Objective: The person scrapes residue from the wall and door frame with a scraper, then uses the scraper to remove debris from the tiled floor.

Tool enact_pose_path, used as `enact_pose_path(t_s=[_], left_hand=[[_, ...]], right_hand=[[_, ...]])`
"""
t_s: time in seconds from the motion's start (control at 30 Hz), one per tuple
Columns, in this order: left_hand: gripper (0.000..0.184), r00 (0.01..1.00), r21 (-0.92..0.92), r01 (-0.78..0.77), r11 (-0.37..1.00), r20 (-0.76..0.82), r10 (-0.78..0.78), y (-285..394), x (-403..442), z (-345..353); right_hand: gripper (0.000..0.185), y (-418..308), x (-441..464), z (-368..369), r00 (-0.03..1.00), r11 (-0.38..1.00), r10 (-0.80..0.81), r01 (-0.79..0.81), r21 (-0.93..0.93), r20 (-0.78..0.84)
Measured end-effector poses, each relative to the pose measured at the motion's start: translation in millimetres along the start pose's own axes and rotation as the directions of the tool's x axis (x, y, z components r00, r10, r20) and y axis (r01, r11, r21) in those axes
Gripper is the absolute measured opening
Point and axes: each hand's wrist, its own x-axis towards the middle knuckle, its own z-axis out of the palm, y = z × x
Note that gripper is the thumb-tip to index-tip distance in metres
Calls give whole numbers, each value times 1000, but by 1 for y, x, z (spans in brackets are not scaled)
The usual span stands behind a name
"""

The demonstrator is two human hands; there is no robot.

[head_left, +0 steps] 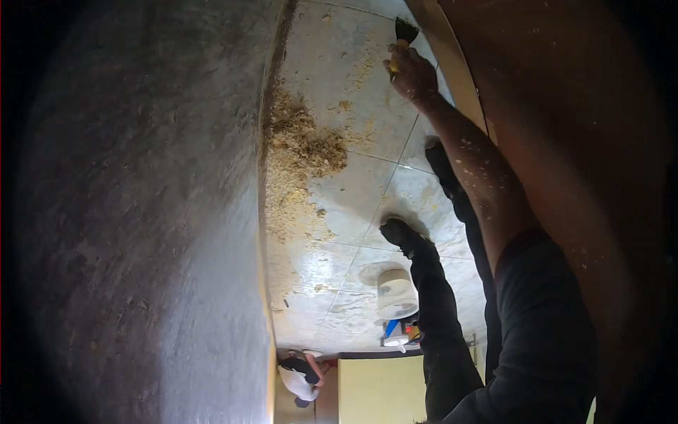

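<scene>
My right hand (411,71) reaches toward the top of the view and is closed around the yellow handle of a scraper (405,32). The scraper's dark, fan-shaped head points away from me, close to the edge where the tiled floor meets the brown surface on the right. Pale flecks cover my forearm. My left hand is out of view. A heap of yellowish flakes (300,145) lies on the floor tiles (367,184), to the left of my arm and along the foot of the grey wall.
The rough grey wall (141,212) fills the left side. My shoes (401,233) and dark-trousered legs stand on the tiles. Behind them are a whitish bucket (397,293) and several small items. Another person (300,374) appears upside down at the bottom, beside a yellow panel (381,389).
</scene>
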Motion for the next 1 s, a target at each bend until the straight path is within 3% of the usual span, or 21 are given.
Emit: enact_pose_path(t_s=[0.07, 0.1, 0.13, 0.17, 0.2, 0.23, 0.27, 0.3, 0.37, 0.4, 0.43, 0.47, 0.5, 0.53, 0.63, 0.67, 0.7, 0.73, 0.77, 0.83, 1.0], left_hand=[[72, 1000, -1, 4, 1000, 9, -4, -2, -1, -1], [72, 1000, -1, 7, 1000, 10, -7, -2, -1, -2], [72, 1000, -6, 9, 1000, 15, -9, -3, -2, -3], [72, 1000, -5, 10, 1000, 14, -10, -4, -3, -4], [72, 1000, -5, 10, 1000, 14, -10, -6, -3, -4], [72, 1000, -2, 5, 1000, 15, -5, -7, -1, -5], [72, 1000, -2, -1, 1000, 12, 1, -9, -1, -7], [72, 1000, -1, 1, 1000, 14, -1, -9, 1, -8], [72, 1000, 1, -3, 1000, 19, 3, -10, 0, -9], [72, 1000, -1, -1, 1000, 25, 2, -10, 0, -9], [72, 999, -2, 0, 1000, 33, 0, -9, -1, -9], [72, 999, -4, 4, 1000, 41, -4, -7, -2, -8], [72, 999, -8, 12, 1000, 49, -11, -6, -3, -7], [72, 998, -12, 20, 1000, 56, -20, -5, -3, -7], [72, 997, -13, 28, 1000, 67, -27, -6, -2, -9], [72, 997, -15, 25, 1000, 72, -24, -6, -2, -10], [72, 997, -16, 25, 1000, 71, -24, -7, -2, -12], [72, 998, -13, 21, 1000, 67, -20, -8, -2, -14], [72, 998, -9, 19, 1000, 66, -19, -8, -2, -16], [72, 998, 2, 4, 1000, 61, -4, -11, -1, -21], [72, 997, -6, 4, 1000, 73, -3, -9, -1, -22]], right_hand=[[26, -20, -22, 28, 977, 984, 166, -173, 42, 133], [34, -43, -46, 31, 851, 990, 131, -89, -106, 509], [47, -64, -83, 50, 778, 992, 91, -122, 8, 622], [52, -97, -121, 55, 701, 991, 111, -134, -23, 705], [53, -116, -155, 45, 755, 971, -132, -31, 236, 642], [60, -147, -163, 21, 688, 942, -104, -163, 293, 719], [67, -168, -161, -8, 717, 930, -50, -220, 295, 695], [67, -168, -148, -20, 719, 927, -51, -224, 300, 693], [68, -143, -122, -31, 861, 938, -74, -111, 328, 503], [70, -120, -98, -21, 904, 933, 22, -172, 315, 426], [59, -94, -62, -21, 907, 959, 65, -173, 226, 417], [42, -67, -32, -12, 965, 987, 37, -76, 145, 259], [28, -51, 1, -11, 989, 994, 87, -94, 54, 124], [32, -32, 15, 4, 993, 994, 107, -108, 30, 43], [37, -40, -21, 42, 981, 993, -3, -19, 116, 192], [43, -64, -47, 43, 860, 993, 4, -62, 98, 509], [44, -90, -82, 45, 717, 997, -67, 31, 64, 694], [47, -114, -110, 39, 501, 985, -171, 112, 132, 848], [43, -131, -153, 31, 672, 937, -321, 124, 326, 667], [47, -159, -164, -4, 642, 913, -278, -53, 404, 715], [51, -55, -99, -15, 912, 976, 3, -91, 196, 411]])
